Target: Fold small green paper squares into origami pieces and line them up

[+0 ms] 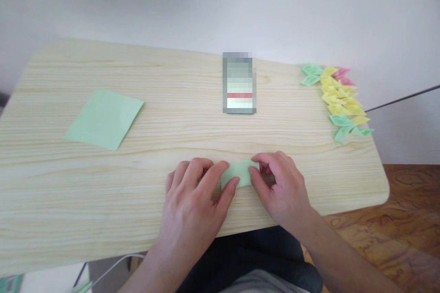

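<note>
A small folded strip of light green paper [243, 173] lies near the table's front edge, between my two hands. My left hand [197, 187] grips its left end, with the forefinger at the upper edge and the thumb at the lower one. At the right end, my right hand [280, 185] pinches the paper between thumb and forefinger. The other fingers of both hands are curled, and the fingertips hide the ends of the strip.
A green paper square [105, 120] lies at the left. A phone with a blurred screen [239, 83] sits at the back middle. Several folded paper shapes in green, yellow and pink [340, 98] line the right side of the wooden table [172, 123]. A white cable [115, 263] hangs below the front edge.
</note>
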